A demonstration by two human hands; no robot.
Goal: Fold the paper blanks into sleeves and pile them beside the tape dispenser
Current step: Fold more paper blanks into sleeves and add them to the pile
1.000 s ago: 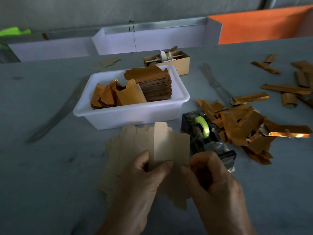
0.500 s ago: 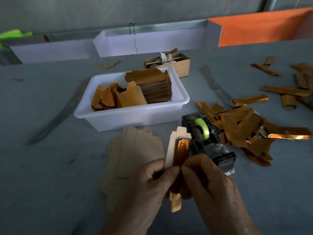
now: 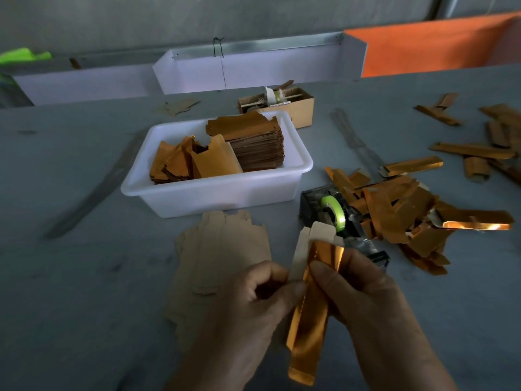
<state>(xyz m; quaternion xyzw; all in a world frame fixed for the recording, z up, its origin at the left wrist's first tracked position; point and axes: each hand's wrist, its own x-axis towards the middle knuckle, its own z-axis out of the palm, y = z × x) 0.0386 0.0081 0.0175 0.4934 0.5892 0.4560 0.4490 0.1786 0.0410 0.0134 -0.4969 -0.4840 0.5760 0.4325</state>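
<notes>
While both hands pinched it low in the frame's centre, the half-folded paper blank (image 3: 313, 300) showed a shiny copper face and pale back, left hand (image 3: 248, 314) and right hand (image 3: 375, 303) fingers curled, just before the tape dispenser (image 3: 338, 221).

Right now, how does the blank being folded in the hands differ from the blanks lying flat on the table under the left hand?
The held blank is folded narrow, shiny gold side out; the flat blanks lie spread open, dull tan side up. The held blank is pinched between the left hand and the right hand above the table; the flat blanks rest untouched on it. Both show the same notched tab outline.
</notes>
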